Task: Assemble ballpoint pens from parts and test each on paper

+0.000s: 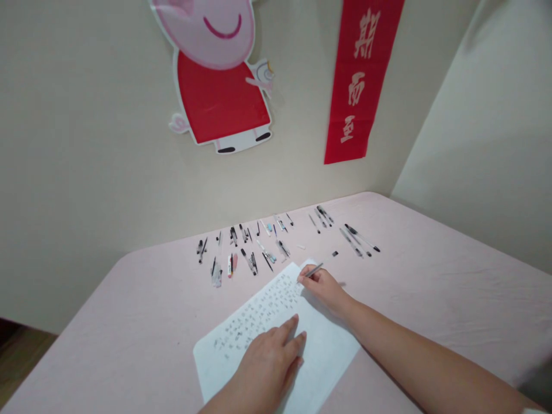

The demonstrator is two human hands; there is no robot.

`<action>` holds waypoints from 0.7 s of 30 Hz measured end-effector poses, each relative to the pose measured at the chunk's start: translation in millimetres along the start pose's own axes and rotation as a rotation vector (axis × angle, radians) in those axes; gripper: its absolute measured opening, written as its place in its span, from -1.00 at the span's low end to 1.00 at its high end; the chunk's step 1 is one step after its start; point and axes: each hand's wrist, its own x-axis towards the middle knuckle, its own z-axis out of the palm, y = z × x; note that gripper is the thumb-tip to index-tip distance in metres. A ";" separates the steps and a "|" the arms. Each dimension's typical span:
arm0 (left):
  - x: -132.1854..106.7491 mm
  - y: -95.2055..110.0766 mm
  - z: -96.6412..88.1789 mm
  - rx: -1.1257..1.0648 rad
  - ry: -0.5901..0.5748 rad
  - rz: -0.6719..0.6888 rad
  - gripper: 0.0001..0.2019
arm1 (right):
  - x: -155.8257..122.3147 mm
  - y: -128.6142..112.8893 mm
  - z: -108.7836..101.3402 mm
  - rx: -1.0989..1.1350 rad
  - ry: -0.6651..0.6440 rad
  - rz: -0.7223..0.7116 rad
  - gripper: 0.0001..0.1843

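Observation:
A white sheet of paper point(330, 351) lies slanted on the pink-covered table, its upper part filled with rows of small dark handwriting point(263, 310). My right hand point(321, 286) is closed around a slim pen point(313, 270) near the sheet's far right corner, the pen's tip hidden by my fingers. Flat on the lower part of the paper rests my left hand point(271, 359), fingers stretched out and somewhat apart, holding nothing. A second sheet's corner seems to show beneath, by my right hand.
Several pens and pen parts point(252, 261) lie in small groups along the table's point(142, 322) far side. More pens point(357, 238) lie farther right, with a small black cap-like piece point(335, 253) nearby. The wall point(107, 144) carries a pig cutout point(222, 98) and a red banner point(357, 86).

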 end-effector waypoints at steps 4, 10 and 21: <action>0.4 -0.4 0.2 -0.001 0.009 0.003 -0.63 | -2.2 -1.6 1.3 0.003 -0.018 0.005 -0.89; 0.9 -2.8 4.0 -0.019 0.054 0.016 -0.63 | -3.8 -8.1 0.0 -0.049 -0.030 -0.002 -0.82; -0.5 -6.0 6.4 -0.086 0.034 -0.006 -0.60 | 31.0 7.7 -33.7 -0.526 0.169 -0.313 -0.71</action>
